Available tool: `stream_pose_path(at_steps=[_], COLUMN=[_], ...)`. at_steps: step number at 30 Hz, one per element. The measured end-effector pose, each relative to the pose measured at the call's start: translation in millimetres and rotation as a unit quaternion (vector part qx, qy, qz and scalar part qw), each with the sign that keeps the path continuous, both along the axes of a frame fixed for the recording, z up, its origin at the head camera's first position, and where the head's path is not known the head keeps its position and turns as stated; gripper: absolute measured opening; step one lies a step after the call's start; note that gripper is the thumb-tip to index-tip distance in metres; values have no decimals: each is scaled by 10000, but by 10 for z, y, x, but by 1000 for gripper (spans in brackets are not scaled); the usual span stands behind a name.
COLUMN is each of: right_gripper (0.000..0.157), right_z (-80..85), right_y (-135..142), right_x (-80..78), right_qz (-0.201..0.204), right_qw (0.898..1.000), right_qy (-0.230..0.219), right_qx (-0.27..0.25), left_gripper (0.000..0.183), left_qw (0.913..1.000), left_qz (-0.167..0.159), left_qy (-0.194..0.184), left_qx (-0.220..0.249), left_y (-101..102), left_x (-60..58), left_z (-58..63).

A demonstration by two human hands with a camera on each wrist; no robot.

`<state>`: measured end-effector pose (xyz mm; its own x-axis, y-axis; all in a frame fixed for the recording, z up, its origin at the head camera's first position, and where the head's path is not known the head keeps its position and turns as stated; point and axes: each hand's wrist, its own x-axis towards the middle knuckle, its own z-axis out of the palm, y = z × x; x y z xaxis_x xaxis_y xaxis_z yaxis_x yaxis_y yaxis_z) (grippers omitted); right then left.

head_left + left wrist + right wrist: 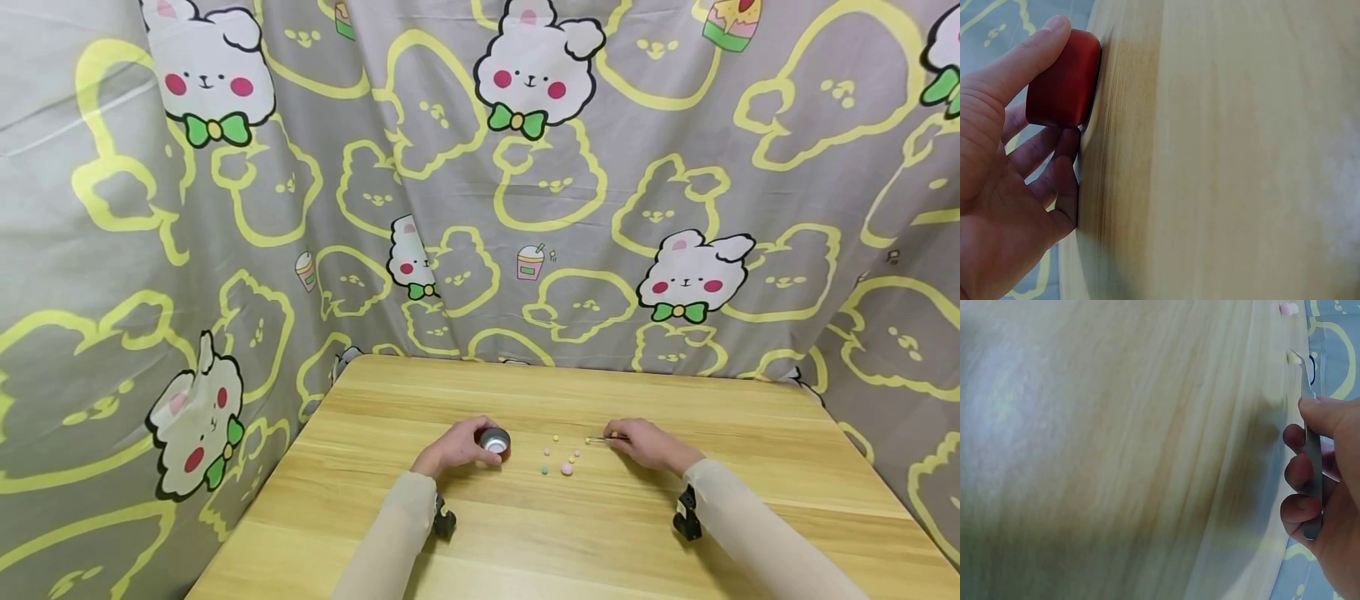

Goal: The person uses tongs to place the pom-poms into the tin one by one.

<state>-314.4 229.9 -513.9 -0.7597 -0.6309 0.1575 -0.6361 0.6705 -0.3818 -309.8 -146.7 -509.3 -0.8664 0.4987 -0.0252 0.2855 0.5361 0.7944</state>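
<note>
My left hand (pixel 462 444) holds a small round red tin (pixel 1066 78), thumb on one side and fingers on the other. In the head view the tin stands on the table, its silvery inside facing up. My right hand (pixel 651 444) grips metal tweezers (pixel 1313 462) between thumb and curled fingers. The tips are at a small yellow bead (pixel 1294 358), low over the table. Between the hands lie several small beads: a yellow one (pixel 556 437), a teal one (pixel 544 470) and a larger pink one (pixel 567 469) among them.
The wooden table (pixel 570 542) spreads under both hands. A grey curtain (pixel 555 317) with yellow outlines and white cartoon animals hangs behind it and along the sides. Black camera mounts (pixel 444 518) sit on both wrists over pale sleeves (pixel 390 533).
</note>
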Motion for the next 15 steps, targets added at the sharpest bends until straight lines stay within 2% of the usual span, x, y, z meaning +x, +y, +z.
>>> stream_pose_path(at_steps=[15], right_gripper=[11], right_z=[104], right_y=[-48], right_x=[-3], right_qz=[52], right_qw=[9997], right_qy=[-35], right_qx=[-225], left_gripper=[44], left_qw=[9999], left_qz=[33], left_qy=[-65], left_qx=[102], left_y=[2], left_x=[-7], left_z=[-26])
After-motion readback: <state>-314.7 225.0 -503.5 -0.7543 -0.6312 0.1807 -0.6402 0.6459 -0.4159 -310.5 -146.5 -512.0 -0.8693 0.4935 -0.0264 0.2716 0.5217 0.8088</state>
